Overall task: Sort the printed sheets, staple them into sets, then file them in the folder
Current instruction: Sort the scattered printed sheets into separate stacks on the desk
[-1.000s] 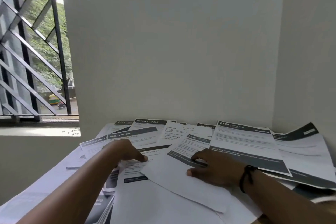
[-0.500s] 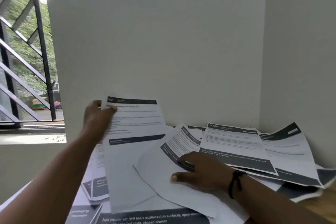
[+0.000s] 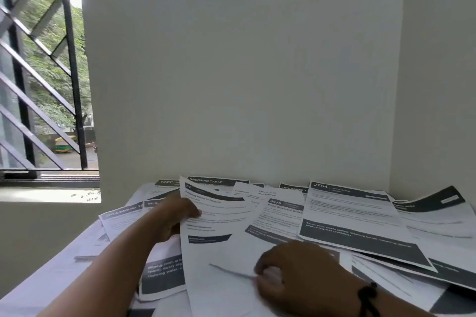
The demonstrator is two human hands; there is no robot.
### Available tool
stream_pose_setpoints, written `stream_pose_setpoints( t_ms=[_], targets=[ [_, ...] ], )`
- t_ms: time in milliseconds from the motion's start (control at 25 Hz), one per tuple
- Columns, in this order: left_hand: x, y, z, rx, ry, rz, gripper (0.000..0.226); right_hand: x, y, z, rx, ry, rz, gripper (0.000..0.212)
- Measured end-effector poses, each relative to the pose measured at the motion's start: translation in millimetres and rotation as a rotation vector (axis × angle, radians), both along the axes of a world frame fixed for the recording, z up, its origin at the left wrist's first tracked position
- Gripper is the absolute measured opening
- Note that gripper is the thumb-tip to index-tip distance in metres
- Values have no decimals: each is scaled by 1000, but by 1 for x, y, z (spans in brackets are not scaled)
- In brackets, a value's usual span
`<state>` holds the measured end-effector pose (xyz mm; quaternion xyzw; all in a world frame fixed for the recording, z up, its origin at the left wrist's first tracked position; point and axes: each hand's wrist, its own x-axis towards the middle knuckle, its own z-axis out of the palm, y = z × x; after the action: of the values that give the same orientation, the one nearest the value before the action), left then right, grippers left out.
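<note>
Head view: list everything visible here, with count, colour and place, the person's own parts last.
Held sheet: one, white with dark bands, centre, lifted at its left edge.
2754 sheet: one, white with dark header and footer, right of centre, on top of the pile.
3639 sheet: one, white, partly under the 2754 sheet.
Other sheets: many, exact count unclear, white and dark grey, overlapping across the table.
Table: one, pale, mostly covered.
Window grille: one, dark metal, far left.
Wall: off-white, behind the table.
Wristband: one, black, right wrist.
Left hand: pinches the held sheet's left edge.
Right hand: fingers curled on the papers, blurred.
</note>
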<state>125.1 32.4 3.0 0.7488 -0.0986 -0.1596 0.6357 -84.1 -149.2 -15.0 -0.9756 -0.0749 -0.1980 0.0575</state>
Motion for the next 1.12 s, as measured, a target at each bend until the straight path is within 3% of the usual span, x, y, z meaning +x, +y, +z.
stream_pose_setpoints(
  t_ms=[120,200,360,480,560,680,760,840,1000,1120],
  targets=[
    [3,0,-4,55,2,50,27,3,4,0,-69,-199,15,28],
    [2,0,-5,24,26,60,25,1,7,1,-96,-236,89,20],
    [-2,-1,-2,-99,54,11,31,5,9,-5,-220,-103,326,15],
    [-6,-4,-3,-80,-43,7,18,10,6,-4,-154,-24,314,20],
    [-4,-4,-3,-92,-85,74,22,8,5,0,-76,33,298,24],
    [0,1,3,-282,-131,154,23,5,-7,9,175,64,133,48],
    [5,10,7,-478,-132,141,30,10,-26,13,171,-25,-52,58],
    [9,19,9,-585,-84,45,43,16,-51,14,111,-22,-297,50],
    [-5,12,7,-380,-58,-16,34,18,-83,7,95,164,-502,45],
    [-18,2,5,-274,-133,-73,31,24,-78,7,253,91,-455,40]
  ],
)
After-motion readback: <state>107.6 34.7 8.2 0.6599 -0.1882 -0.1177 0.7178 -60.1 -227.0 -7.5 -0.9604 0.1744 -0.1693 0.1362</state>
